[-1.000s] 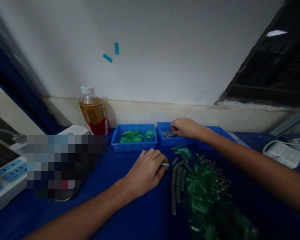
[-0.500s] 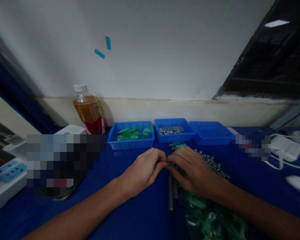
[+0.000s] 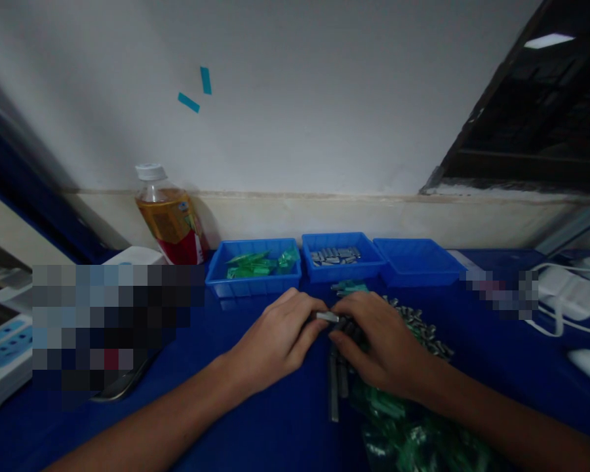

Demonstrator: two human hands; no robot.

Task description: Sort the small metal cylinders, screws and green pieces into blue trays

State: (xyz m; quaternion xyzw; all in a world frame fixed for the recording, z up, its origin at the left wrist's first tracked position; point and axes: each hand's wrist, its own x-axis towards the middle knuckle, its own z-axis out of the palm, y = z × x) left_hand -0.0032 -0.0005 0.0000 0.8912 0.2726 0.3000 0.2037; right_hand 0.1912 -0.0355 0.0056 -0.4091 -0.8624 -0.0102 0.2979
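Observation:
My left hand (image 3: 282,331) pinches a small flat silver metal piece (image 3: 327,316) between thumb and fingers. Its right end reaches the fingertips of my right hand (image 3: 386,337), which is curled just beside it. What lies inside the right-hand fingers, if anything, is hidden. Below that hand, long grey metal bars (image 3: 333,387) lie side by side on the blue tabletop. A heap of small shiny metal parts (image 3: 425,331) spreads behind and to the right of the right hand. Green plastic bags (image 3: 413,432) lie under the right forearm.
Along the wall stand a blue tray (image 3: 253,286) with green packets, a second blue tray (image 3: 344,270) with metal pieces, and a third blue tray (image 3: 417,262). A drink bottle (image 3: 170,219) and power strip (image 3: 4,347) are left; a white adapter (image 3: 568,292) is right.
The fingertips have drawn slightly apart, and the silver metal piece now shows between them. The view has shifted a little; the trays and heap stay as they were.

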